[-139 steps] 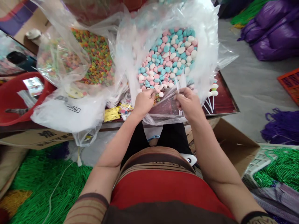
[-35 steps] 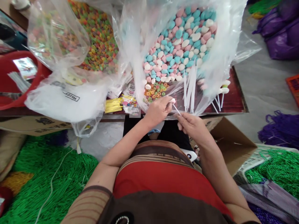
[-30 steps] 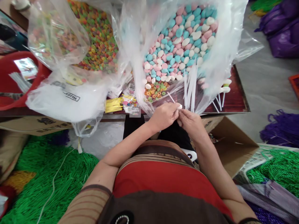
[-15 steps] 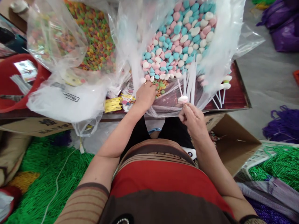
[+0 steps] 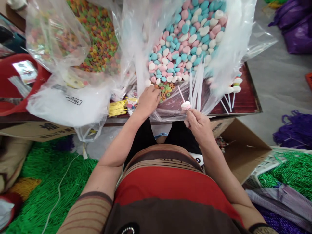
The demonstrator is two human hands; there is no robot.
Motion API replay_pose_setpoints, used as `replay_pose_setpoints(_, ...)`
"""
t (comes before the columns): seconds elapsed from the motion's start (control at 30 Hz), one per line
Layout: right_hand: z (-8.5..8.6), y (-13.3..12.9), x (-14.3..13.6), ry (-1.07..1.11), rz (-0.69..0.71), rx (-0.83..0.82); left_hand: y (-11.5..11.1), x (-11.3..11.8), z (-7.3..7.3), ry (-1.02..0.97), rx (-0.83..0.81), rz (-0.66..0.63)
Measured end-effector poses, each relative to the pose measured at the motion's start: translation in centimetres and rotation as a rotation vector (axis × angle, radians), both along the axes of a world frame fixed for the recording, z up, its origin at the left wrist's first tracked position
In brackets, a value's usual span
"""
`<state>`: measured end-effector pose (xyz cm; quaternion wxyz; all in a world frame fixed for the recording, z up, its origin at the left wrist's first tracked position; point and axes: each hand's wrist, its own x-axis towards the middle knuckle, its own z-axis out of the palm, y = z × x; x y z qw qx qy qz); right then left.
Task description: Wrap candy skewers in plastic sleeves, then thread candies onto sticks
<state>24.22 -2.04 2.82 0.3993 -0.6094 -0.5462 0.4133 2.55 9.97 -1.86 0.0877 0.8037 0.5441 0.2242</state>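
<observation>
My right hand [image 5: 198,125] pinches a white stick [image 5: 181,93] that carries pink and white marshmallows [image 5: 185,105] pressed together. The stick's upper end leans to the left. My left hand [image 5: 149,100] rests at the left edge of a small heap of coloured ring candies [image 5: 165,90]. Its fingers are bent and close together, and their tips are partly hidden, so anything between them does not show. Beyond both hands lies a big open plastic bag of pink, blue and white marshmallows [image 5: 180,58]. Loose white sticks [image 5: 197,89] lie just past my right hand.
Finished-looking marshmallow sticks [image 5: 235,87] lie at the table's [image 5: 251,97] right end. Left are a bag of ring candies [image 5: 102,42], yellow ties [image 5: 117,109], a white printed bag [image 5: 68,104] and a red basin [image 5: 41,78]. An open cardboard box [image 5: 243,152] stands below right.
My right hand has shifted slightly left with the marshmallow stick, which now leans more to the left. My left hand has drawn back a little to the left from the ring candies.
</observation>
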Motion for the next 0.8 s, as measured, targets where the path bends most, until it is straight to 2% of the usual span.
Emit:
replay_pose_setpoints(0.13, 0.1, -0.1, 0.0, -0.017, 0.009, 0.004, -0.3, -0.1, 0.1, -0.086, -0.037, 0.045)
replay_pose_setpoints(0.33, -0.4, 0.3, -1.2, -0.081, 0.149, 0.004, -0.3, -0.3, 0.8, -0.591, -0.200, 0.106)
replay_pose_setpoints(0.43, -0.6, 0.7, -2.0, -0.122, 0.173, 0.025, -0.5, 0.1, 1.2, -0.752, -0.268, 0.125)
replay_pose_setpoints(0.6, -0.7, 1.3, -2.7, -0.173, 0.149, 0.043, -1.2, 1.0, 1.6, -0.794, -0.253, 0.144)
replay_pose_setpoints(0.8, -0.8, 1.5, -2.7, -0.067, 0.180, -0.033, -1.5, 0.9, 1.6, -0.643, -0.149, 0.073)
